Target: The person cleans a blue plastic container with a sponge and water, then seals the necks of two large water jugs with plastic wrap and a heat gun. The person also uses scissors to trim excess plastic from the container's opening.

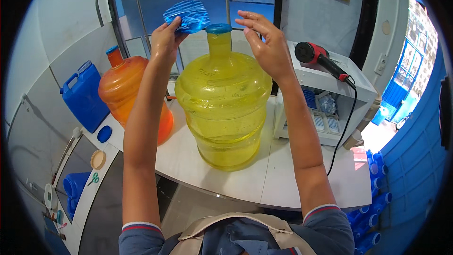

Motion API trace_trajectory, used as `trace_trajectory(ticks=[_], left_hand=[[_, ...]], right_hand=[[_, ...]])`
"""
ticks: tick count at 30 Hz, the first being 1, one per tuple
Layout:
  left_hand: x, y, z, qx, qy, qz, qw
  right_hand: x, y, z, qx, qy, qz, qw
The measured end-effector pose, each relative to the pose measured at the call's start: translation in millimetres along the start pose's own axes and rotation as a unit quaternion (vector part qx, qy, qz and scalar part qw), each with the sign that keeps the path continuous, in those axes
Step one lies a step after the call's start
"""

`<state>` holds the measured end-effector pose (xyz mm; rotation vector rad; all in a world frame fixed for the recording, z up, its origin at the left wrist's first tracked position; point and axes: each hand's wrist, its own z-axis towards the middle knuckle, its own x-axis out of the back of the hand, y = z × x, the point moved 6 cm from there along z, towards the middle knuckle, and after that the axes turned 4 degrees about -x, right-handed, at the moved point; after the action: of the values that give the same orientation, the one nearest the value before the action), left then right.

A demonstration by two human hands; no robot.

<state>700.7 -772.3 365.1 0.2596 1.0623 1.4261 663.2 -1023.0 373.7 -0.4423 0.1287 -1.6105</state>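
Between my arms a large yellow see-through water jug [224, 108] stands upright on the white counter. A blue cap [218, 29] covers its neck. To the left of that cap, my left hand [169, 35] pinches a flat blue patterned plastic seal [188, 15] between thumb and fingers. My right hand [264, 40] is raised at the right of the cap, fingers apart and holding nothing. Behind my left forearm stands an orange water jug [123, 83] with a blue cap, partly hidden by the arm.
A red and black heat gun [323, 59] lies on a white shelf unit [363, 83] at the right, its cord hanging over the counter [283, 175]. At the left are a blue jerrycan [85, 97], a loose blue lid [104, 134], a tan lid [98, 159] and green scissors [94, 178].
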Motion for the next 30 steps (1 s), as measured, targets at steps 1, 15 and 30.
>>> trace_trajectory(ticks=[1, 15, 30], left_hand=[[-0.2, -10.3, 10.5, 0.003, 0.012, 0.017, 1.000], [-38.2, -22.5, 21.1, -0.112, 0.000, 0.296, 0.949], [-45.3, 6.3, 16.8, -0.056, -0.058, 0.361, 0.929]], right_hand=[[-3.5, 5.2, 5.7, -0.005, 0.011, -0.006, 1.000], [-24.0, 50.5, 38.2, -0.009, -0.028, -0.041, 0.999], [-31.5, 63.2, 38.0, -0.070, -0.038, 0.018, 0.997]])
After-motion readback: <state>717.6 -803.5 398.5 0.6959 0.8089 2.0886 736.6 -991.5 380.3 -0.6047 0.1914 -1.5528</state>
